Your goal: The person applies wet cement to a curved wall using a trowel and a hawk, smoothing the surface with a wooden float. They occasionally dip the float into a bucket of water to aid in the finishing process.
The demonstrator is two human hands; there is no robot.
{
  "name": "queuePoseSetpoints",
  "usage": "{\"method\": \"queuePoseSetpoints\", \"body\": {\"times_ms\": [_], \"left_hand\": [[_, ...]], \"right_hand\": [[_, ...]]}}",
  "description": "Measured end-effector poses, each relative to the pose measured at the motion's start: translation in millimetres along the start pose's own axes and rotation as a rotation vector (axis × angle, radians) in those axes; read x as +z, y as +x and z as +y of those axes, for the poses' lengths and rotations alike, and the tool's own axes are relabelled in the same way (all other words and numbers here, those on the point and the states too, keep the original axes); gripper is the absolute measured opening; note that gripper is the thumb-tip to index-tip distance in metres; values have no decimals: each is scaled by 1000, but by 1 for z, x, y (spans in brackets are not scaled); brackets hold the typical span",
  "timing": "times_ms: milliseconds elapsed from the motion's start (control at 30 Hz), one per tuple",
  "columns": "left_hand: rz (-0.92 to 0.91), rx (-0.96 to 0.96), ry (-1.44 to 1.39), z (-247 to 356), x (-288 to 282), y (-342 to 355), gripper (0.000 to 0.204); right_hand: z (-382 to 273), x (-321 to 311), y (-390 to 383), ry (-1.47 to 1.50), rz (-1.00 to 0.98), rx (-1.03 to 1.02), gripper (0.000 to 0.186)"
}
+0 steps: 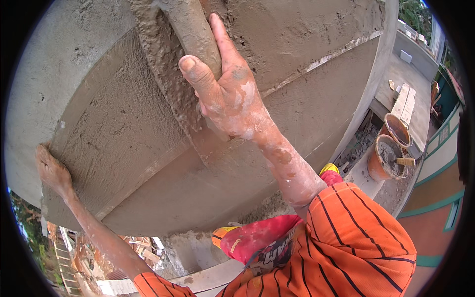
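My right hand (230,96) is closed round the handle of a plastering float (198,37), with thumb and forefinger stretched along it. The float's long blade is coated in wet grey mortar and lies against the plastered wall (118,114). Its far end runs out of view at the top. At the wall's left edge, my left hand (53,171) is curled over the corner, its fingers mostly hidden. Rough, fresh mortar covers the panel between the two hands. Smoother strips border it below and at the left.
Low at the right stand an orange bucket (380,161) of mortar with a wooden-handled tool in it, and another bucket (397,129). Boards (403,104) lie on a concrete ledge beyond. Timber scraps (146,247) lie below left. My feet are close to the wall's base.
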State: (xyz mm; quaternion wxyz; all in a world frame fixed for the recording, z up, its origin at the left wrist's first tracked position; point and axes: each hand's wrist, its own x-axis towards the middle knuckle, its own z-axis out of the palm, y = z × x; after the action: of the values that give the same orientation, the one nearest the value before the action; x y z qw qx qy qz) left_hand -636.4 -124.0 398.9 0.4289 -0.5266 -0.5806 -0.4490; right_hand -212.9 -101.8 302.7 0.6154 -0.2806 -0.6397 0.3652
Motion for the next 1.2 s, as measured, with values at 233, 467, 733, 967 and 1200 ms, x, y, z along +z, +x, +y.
{"method": "queuePoseSetpoints", "body": {"times_ms": [233,467,733,967,1200], "left_hand": [[103,100,-55,13,20,5,48],[47,22,14,2,-14,3,48],[40,-15,-70,14,12,-4,47],[100,71,-12,21,27,7,49],[81,1,68,13,5,3,54]], "right_hand": [[70,46,-36,-317,176,-390,98],[11,28,1,259,-6,-91,103],[33,14,-8,143,-35,1,106],[68,31,-23,-169,183,-233,106],[7,-23,2,237,55,88,100]]}}
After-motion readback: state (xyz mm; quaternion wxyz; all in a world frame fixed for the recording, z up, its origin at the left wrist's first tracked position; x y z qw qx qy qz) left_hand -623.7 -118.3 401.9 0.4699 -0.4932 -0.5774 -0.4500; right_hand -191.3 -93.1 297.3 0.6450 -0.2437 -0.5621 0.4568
